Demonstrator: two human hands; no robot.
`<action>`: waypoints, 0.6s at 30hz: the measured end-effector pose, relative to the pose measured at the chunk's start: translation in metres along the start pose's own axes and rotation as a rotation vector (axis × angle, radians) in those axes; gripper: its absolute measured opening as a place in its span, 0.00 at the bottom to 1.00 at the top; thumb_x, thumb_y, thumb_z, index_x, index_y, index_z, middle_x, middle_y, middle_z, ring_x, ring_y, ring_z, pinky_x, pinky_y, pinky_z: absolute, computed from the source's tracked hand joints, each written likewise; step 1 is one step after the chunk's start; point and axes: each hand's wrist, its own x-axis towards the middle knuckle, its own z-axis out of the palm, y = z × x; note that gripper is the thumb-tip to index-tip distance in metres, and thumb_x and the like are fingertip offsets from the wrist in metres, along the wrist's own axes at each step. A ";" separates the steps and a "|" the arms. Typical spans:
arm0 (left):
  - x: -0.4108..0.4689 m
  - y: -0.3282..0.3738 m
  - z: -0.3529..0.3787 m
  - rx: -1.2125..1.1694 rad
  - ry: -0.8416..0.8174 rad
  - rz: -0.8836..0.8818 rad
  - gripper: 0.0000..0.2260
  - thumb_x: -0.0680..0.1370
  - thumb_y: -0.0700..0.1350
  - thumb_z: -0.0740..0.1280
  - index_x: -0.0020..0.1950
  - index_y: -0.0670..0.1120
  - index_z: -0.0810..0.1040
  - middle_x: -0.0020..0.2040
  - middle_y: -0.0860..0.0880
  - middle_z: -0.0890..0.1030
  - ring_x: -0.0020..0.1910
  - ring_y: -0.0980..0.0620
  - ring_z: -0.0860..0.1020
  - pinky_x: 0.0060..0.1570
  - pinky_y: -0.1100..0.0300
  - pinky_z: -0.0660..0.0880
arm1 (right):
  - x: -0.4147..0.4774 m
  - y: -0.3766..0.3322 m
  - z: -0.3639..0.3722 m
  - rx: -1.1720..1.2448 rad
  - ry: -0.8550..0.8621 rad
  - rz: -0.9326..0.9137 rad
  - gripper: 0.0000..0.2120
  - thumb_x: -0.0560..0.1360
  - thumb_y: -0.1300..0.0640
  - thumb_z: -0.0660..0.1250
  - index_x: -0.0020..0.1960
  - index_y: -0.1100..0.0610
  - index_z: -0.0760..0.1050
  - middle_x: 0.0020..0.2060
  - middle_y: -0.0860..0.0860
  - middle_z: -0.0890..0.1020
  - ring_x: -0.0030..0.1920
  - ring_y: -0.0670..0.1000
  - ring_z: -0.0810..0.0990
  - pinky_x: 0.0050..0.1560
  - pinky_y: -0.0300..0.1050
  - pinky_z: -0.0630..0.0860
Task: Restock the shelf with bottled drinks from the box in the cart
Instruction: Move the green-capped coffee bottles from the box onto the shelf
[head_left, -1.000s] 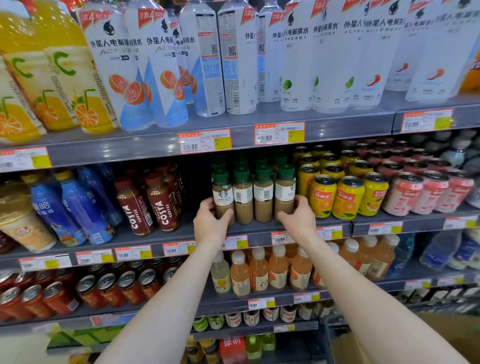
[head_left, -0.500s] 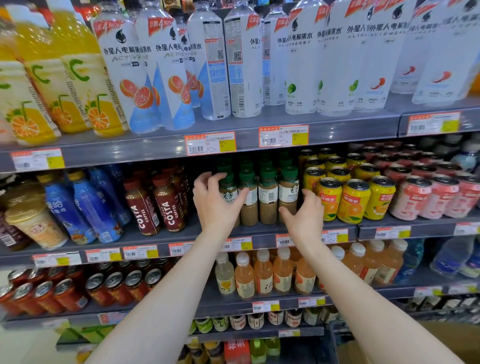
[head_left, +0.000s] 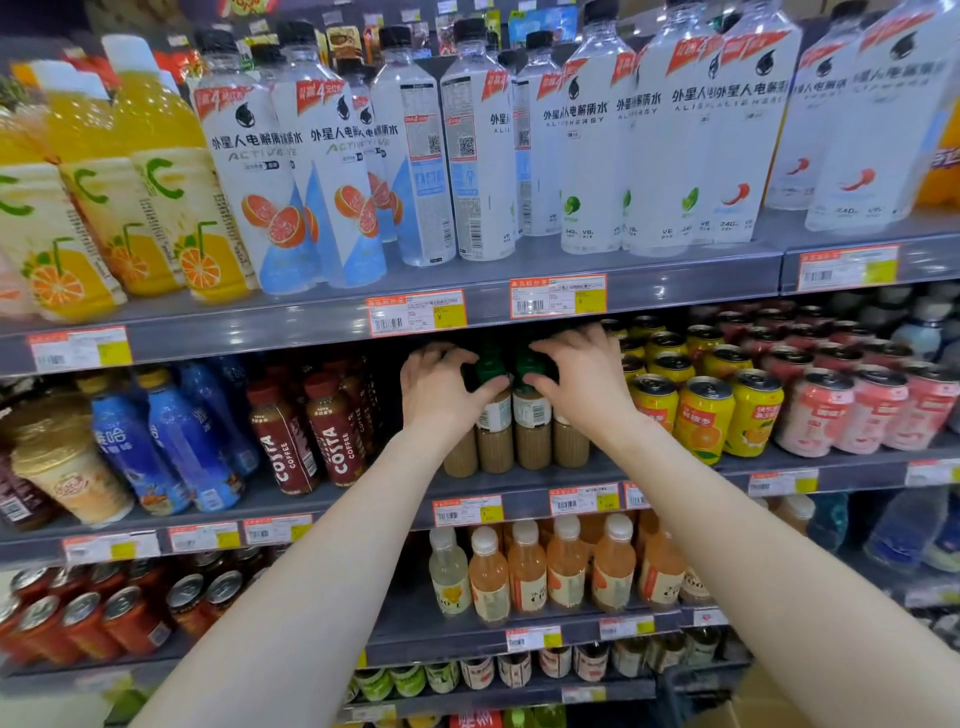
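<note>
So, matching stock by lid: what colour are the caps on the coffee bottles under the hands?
Dark green caps, clearest in the head view.

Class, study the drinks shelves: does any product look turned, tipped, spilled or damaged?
Two clear bottles on the top shelf show barcodes and QR codes, while neighbours face forward. Nothing looks spilled or damaged.

Green-capped coffee bottles (head_left: 531, 421), beige, white-labelled, upright in a tight row at the shelf (head_left: 519, 488) front edge.
</note>
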 end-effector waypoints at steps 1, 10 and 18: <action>0.002 0.000 -0.001 0.014 -0.010 0.002 0.27 0.73 0.70 0.69 0.64 0.54 0.80 0.68 0.47 0.76 0.69 0.43 0.68 0.70 0.49 0.63 | 0.005 -0.001 -0.002 -0.034 -0.065 0.004 0.23 0.75 0.43 0.71 0.68 0.50 0.79 0.62 0.53 0.82 0.66 0.60 0.70 0.60 0.54 0.65; 0.011 -0.002 -0.009 0.000 -0.062 0.019 0.23 0.72 0.68 0.72 0.60 0.55 0.83 0.65 0.50 0.77 0.66 0.43 0.69 0.65 0.52 0.65 | 0.023 0.005 -0.011 -0.028 -0.276 0.036 0.24 0.75 0.34 0.68 0.66 0.43 0.77 0.63 0.48 0.80 0.70 0.57 0.67 0.69 0.53 0.56; 0.014 -0.009 -0.015 -0.049 -0.136 0.063 0.20 0.74 0.65 0.72 0.64 0.60 0.81 0.65 0.52 0.76 0.66 0.46 0.66 0.60 0.58 0.59 | 0.022 0.011 -0.009 0.135 -0.323 0.096 0.20 0.77 0.39 0.68 0.68 0.39 0.77 0.68 0.46 0.78 0.72 0.57 0.65 0.71 0.53 0.56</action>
